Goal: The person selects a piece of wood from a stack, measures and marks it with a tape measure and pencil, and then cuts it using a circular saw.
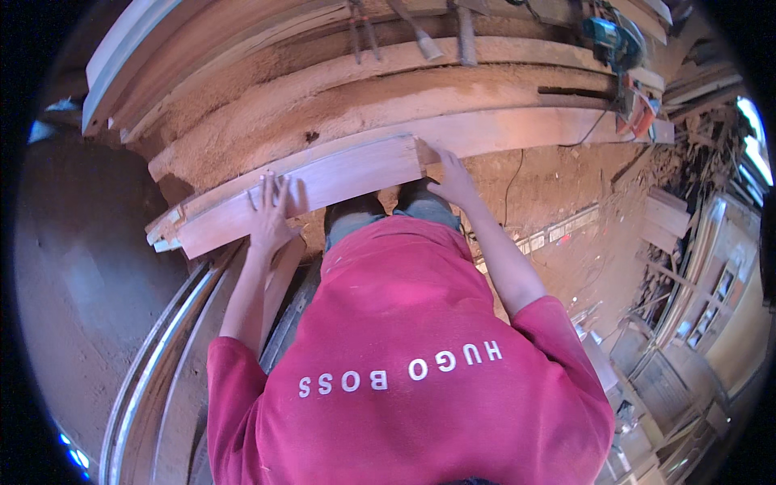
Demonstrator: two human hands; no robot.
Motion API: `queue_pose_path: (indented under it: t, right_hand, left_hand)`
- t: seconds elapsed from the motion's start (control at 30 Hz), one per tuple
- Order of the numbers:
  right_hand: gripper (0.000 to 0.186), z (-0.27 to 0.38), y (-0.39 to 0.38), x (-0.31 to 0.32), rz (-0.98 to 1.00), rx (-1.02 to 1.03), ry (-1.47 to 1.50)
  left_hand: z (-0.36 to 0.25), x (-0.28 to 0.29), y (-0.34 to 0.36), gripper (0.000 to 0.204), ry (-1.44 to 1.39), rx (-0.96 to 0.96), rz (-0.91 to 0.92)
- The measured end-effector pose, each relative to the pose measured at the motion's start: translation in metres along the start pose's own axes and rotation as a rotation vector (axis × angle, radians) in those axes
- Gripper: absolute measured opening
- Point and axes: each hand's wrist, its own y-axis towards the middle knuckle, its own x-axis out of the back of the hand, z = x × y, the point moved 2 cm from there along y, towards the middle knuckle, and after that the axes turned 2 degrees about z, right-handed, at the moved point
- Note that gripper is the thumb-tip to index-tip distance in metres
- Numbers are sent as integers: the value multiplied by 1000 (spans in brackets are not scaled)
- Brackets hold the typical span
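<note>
Steadying the board (356, 174), we've got our left hand (272, 225) splayed, can't tell if the right hand (457, 184) is clamped; next probably needs even pressure.

A: Pale pink on the board (356, 176), and what a soft, plain face it shows!

B: Just below the board, a raspberry-red shirt (404, 315), white lettering (378, 380) marching across it!

A: Beyond the board, the worktop (242, 113) glows dusty orange-brown!

B: And up to the board's right, a teal power tool (605, 36), with a vivid orange-red piece (643, 115) nearby!
</note>
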Motion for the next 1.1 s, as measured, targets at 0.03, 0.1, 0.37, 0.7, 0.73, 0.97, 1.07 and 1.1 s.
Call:
queue_pose_path:
  t: [0.03, 0.1, 0.37, 0.7, 0.73, 0.97, 1.07, 1.1]
  right_hand:
    - [94, 12, 5, 11, 31, 29, -95]
    - [104, 21, 16, 17, 56, 110, -300]
    - [91, 5, 61, -15, -26, 340, -601]
    - [84, -124, 41, 74, -193, -84, -875]
    - [84, -134, 41, 84, -243, -104, -899]
    - [95, -91, 23, 114, -272, -171, -553]
    - [87, -78, 1, 95, -382, -123, -300]
    - [83, -80, -7, 87, -414, -122, -252]
  left_hand:
    - [-22, 4, 12, 136, -6, -33, 39]
    - [-64, 11, 32, 136, -9, -90, 118]
    - [-100, 23, 78, 127, -20, -195, 3]
    - [-104, 21, 81, 130, -14, -220, 73]
    - [-104, 16, 82, 130, -27, -215, 71]
    - [-100, -6, 82, 132, -39, -175, 32]
    - [-106, -8, 79, 131, -36, -134, 15]
    - [-111, -4, 78, 130, -20, -118, 2]
